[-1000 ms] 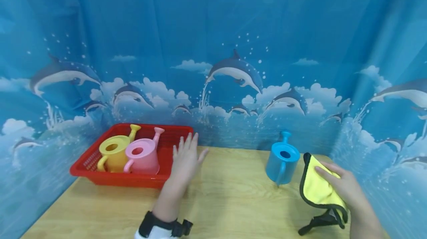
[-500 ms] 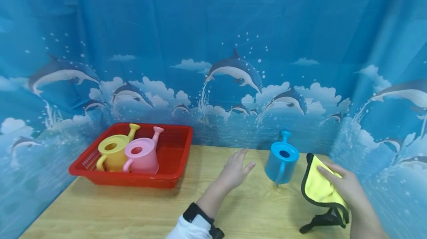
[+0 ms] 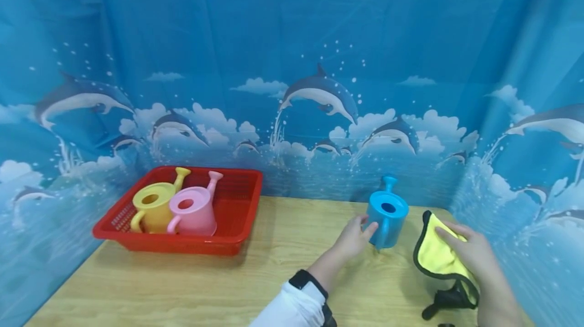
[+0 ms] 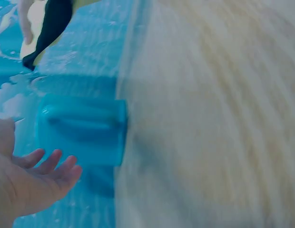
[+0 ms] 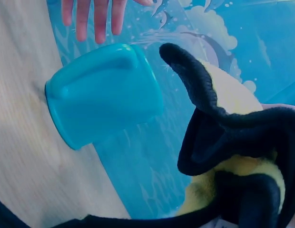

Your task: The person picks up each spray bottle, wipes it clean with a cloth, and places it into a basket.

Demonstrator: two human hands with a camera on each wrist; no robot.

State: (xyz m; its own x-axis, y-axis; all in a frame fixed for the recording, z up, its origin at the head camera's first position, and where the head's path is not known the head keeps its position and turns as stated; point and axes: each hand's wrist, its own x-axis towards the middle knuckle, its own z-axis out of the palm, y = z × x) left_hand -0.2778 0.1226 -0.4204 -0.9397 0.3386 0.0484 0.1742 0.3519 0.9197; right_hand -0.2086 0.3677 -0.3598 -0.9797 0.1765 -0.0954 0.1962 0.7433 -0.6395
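Note:
A blue watering can stands upright on the wooden table, its spout toward the back curtain and its handle toward the front. My left hand is at the can's left side, fingers extended and thumb near the handle. In the right wrist view, the straight fingers of the left hand show just beyond the can. My right hand pinches a yellow cloth with black edging between thumb and fingers, right of the can. The cloth hangs folded, with part of the right hand hidden behind it.
At the left, a red plastic basket holds a yellow watering can and a pink watering can side by side. A blue dolphin-print curtain closes off the table's back and sides. A black piece shows below the cloth.
My left hand has moved right, from over the basket's right edge across the table to beside the blue watering can. The right hand keeps holding the cloth almost still.

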